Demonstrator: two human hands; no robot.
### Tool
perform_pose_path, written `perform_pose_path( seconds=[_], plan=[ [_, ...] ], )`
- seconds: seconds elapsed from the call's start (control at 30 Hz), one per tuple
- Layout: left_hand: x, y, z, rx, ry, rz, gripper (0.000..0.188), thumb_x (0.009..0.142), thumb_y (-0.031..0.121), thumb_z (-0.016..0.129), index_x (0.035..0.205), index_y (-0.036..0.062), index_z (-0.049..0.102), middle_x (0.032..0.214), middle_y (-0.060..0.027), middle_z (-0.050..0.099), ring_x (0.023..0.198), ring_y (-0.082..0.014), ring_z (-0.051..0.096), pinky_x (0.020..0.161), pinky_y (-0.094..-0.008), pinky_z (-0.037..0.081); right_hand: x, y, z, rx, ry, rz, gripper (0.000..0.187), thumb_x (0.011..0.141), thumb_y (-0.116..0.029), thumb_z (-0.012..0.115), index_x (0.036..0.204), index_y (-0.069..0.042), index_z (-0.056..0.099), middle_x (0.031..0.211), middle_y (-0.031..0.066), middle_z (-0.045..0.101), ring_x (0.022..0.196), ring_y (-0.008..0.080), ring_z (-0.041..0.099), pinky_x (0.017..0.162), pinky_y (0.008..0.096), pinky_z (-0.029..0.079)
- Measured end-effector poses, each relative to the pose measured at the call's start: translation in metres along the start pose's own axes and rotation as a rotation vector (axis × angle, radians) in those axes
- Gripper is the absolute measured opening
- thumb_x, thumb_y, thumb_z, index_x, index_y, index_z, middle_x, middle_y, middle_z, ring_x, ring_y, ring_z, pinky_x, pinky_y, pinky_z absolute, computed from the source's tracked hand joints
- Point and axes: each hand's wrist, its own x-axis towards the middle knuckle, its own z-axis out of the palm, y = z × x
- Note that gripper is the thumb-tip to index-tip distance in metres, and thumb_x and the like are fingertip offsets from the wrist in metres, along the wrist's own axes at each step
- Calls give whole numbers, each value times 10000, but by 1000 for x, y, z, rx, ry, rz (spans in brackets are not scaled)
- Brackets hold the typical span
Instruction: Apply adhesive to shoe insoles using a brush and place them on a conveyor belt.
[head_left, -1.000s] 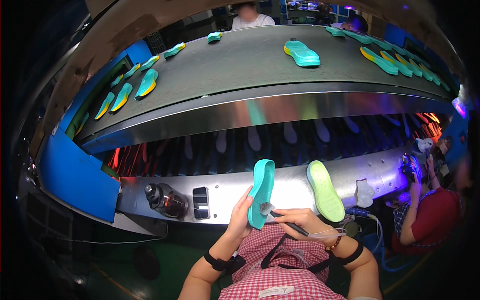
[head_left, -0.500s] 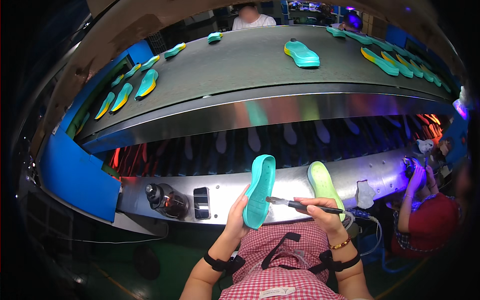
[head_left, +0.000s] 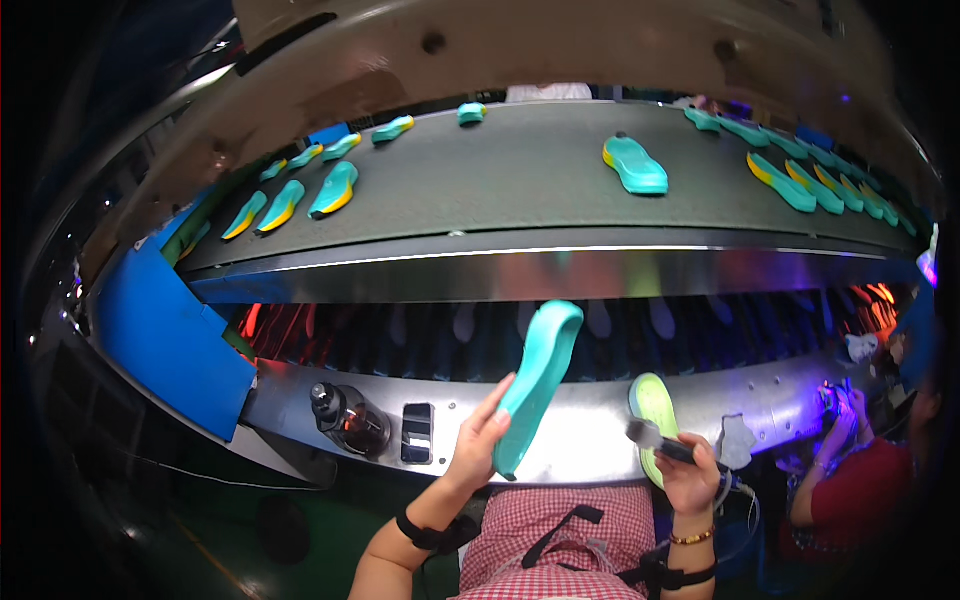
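Left hand (head_left: 478,438) grip on teal sole (head_left: 538,385)

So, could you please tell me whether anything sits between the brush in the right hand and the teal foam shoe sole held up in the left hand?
Nothing visible does. The left hand holds the teal foam shoe sole upright, and the right hand grips the dark-handled brush beside it, with only open air between them. The yellow-green sole lies behind the brush, not in the gap.
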Motion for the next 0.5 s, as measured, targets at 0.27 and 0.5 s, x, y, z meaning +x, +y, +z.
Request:
perform_pose_path(
  seconds=[0.27, 0.5],
  plan=[
    [166, 121, -16, -973, -21, 204, 690, 869, 542, 209, 1333, 31, 214, 1361, -202, 252, 1270, -354, 239, 1002, -593, 182, -7, -2, -25, 48, 94, 7, 366, 879, -260, 437, 1057, 53, 497, 971, 245, 584, 858, 369, 603, 769, 414, 516],
    [219, 67, 35, 159, 245, 428, 582, 850, 236, 521, 1306, -33, 279, 1315, -186, 361, 1232, -243, 342, 993, -322, 302, -13, -5, -52, 112, 205, -7, 417, 898, -321, 398, 1066, 50, 492, 1019, 250, 562, 883, 366, 591, 793, 413, 498]
  ],
)
